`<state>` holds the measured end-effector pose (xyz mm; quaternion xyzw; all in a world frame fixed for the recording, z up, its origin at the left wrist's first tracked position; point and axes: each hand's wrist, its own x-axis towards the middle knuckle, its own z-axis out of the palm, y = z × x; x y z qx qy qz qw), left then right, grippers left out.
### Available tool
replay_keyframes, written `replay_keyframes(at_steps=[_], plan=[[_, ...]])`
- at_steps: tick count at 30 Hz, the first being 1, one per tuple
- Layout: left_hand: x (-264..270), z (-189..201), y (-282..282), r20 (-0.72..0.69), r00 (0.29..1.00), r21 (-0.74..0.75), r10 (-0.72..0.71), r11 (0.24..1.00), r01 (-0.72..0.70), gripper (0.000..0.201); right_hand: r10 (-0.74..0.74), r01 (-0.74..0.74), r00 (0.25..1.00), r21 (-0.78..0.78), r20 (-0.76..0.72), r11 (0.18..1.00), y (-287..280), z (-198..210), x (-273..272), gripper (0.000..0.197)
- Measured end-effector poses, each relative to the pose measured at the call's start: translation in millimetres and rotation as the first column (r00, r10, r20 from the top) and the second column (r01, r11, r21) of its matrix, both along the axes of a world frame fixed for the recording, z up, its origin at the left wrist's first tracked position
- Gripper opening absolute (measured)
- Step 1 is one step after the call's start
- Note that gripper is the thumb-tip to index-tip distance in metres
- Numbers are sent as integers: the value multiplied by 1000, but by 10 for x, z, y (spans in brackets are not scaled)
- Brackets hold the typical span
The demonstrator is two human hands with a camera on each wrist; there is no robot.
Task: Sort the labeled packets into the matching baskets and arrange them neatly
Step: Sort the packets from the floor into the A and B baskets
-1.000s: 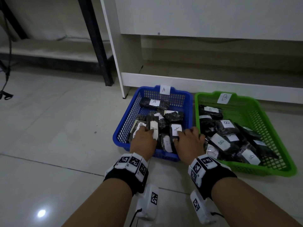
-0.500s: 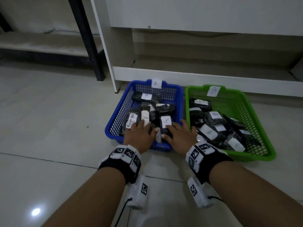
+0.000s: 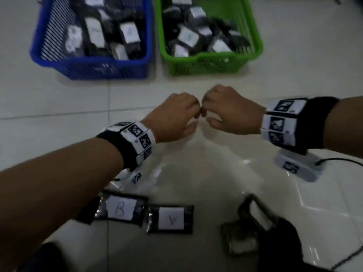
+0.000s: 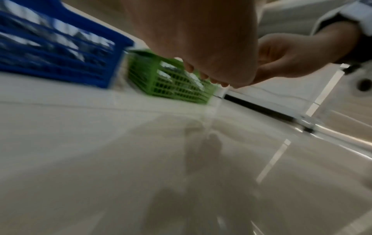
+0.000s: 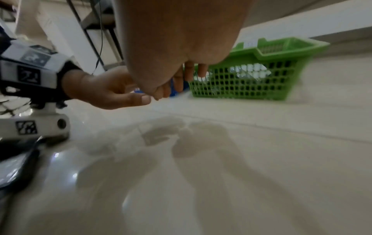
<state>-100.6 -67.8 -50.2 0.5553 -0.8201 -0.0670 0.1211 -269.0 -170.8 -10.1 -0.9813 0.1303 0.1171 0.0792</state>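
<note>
Head view: we look steeply down from above at the floor [image 3: 59, 99], with the blue basket [image 3: 94, 65] and green basket [image 3: 206, 63] at the top edge. Left wrist view: we sit low, close under the left hand [image 4: 201, 39], facing both baskets. Right wrist view: low under the right hand [image 5: 181, 39], facing the green basket. All three views share the green basket and both hands.
</note>
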Motion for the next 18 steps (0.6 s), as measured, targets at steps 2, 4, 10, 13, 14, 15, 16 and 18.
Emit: replay_keyframes(at_steps=[2,4,10,13,14,15,16,18], plan=[[-334,-81,163,-25,979,91,-200,975,202,30,48,-37,993,107,-105,994,148,-53,-465,30],[-569,-152,364,-61,931,148,-360,919,365,41,73,-16,961,210,-265,978,289,-103,-831,43],[-1121,-359,888,-133,802,275,-582,756,594,59,255,-131,810,261,-528,956,636,-170,-1308,71],[-1343,-366,1000,-109,855,369,-507,778,508,71,295,-169,812,281,-503,945,697,-165,-1321,49],[-1410,-355,1011,-95,865,373,-492,789,489,73,306,-175,812,293,-497,940,709,-172,-1320,40],[-1475,-339,1011,-79,871,383,-484,792,475,72,303,-158,811,311,-501,937,716,-184,-1328,34],[-1528,-332,1009,-67,877,396,-476,794,461,70,290,-125,806,332,-515,935,724,-194,-1331,30],[-1608,-330,1008,-60,892,407,-449,805,432,63,252,-42,801,370,-543,928,722,-198,-1326,25]])
